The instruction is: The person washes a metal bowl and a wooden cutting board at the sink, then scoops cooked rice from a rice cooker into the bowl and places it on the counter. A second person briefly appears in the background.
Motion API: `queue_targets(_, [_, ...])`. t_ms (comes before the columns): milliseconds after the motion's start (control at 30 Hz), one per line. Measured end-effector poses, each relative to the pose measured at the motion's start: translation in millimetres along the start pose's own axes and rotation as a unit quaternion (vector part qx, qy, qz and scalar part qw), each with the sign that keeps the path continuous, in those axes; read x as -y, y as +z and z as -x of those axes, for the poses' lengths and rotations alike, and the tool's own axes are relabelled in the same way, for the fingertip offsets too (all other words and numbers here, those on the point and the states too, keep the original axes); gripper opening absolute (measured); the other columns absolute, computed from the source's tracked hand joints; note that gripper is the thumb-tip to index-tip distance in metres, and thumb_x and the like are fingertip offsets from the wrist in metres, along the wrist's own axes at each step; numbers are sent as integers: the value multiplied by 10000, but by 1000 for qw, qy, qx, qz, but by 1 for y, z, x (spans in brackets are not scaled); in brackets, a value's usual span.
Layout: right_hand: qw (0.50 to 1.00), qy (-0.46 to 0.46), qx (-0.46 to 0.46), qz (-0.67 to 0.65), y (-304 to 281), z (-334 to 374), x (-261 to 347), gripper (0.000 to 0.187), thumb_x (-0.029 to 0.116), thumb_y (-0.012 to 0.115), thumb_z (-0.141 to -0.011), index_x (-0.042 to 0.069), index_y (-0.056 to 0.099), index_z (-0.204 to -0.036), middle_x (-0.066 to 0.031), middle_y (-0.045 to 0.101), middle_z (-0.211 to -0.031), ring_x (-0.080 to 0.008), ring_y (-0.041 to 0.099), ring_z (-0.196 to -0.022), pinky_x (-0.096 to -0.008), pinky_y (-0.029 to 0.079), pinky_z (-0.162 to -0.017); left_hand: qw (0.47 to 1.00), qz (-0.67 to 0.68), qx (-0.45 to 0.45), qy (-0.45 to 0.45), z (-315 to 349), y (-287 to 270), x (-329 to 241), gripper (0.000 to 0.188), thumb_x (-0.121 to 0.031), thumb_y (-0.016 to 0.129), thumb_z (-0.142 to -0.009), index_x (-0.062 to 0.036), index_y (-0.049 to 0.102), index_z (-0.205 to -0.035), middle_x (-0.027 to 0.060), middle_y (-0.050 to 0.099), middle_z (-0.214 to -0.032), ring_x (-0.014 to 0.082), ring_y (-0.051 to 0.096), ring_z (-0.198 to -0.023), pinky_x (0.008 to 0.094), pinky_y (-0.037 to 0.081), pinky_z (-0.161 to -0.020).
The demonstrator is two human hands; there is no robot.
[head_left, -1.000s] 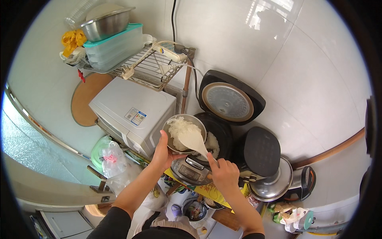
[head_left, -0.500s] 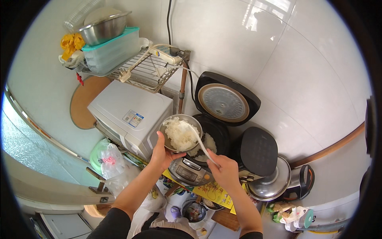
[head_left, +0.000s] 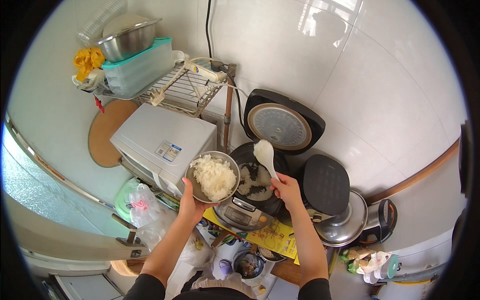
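Observation:
My left hand [head_left: 192, 202] grips a metal bowl [head_left: 234, 186] by its near left side, thumb at the rim. White cooked rice [head_left: 215, 177] is heaped in it. In my right hand [head_left: 286, 190] is a white rice paddle [head_left: 267, 159], its blade tilted up with some rice stuck to it. The paddle is above the open rice cooker [head_left: 245, 212], whose dark pot holds scattered rice [head_left: 257, 182] on its bottom. The cooker's lid [head_left: 285, 120] stands raised behind. The bowl hangs over the pot's left edge.
Left of the cooker is a white box-shaped appliance [head_left: 160, 135] below a wire rack [head_left: 185, 92] carrying a plastic bin [head_left: 140, 67]. A black appliance [head_left: 326, 185] and a lidded metal pot [head_left: 342, 227] stand to the right. Plastic bags [head_left: 145, 202] hang at the left.
The paddle has come out of the bowl and swung right, over the cooker pot. My left hand has moved the bowl slightly left and down, uncovering more of the pot.

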State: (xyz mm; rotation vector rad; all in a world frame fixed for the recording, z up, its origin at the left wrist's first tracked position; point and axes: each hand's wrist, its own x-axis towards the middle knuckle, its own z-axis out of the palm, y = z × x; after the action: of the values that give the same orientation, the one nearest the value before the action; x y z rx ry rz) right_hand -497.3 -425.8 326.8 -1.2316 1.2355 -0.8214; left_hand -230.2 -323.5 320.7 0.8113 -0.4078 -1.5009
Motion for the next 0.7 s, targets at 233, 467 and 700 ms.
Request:
queue_targets(233, [938,60,-28,341,16,-57,-69,507,323,629,-797,-11,544,-1169,-140,659,-748,-214,636,-629,-302,494,-625,997,71,-20,1,17,2,1,717,-622,273,-865,-99,276,-1356,100,376,-1358,278,404,-1219,452,379,-974])
queue_targets(467, [790,-349,-268,426,3,-29,68,550,388,631,-761,-2,547,-1139,-195,579,-1070,-353,553,-980,-385,443,-834,998,46,-28,19,60,-3,-11,744,-627,287,-858,-82,266,-1364,102,329,-1391,272,337,-1264,436,284,-1038])
queue_targets(700, [696,-263,-309,593,-83,-77,135,539,429,484,-864,23,496,-1218,-197,539,-1131,-351,513,-1031,-428,392,-901,1000,-2,-10,20,117,10,-10,823,-664,321,-815,-68,234,-1377,128,303,-1401,288,318,-1272,446,273,-1044])
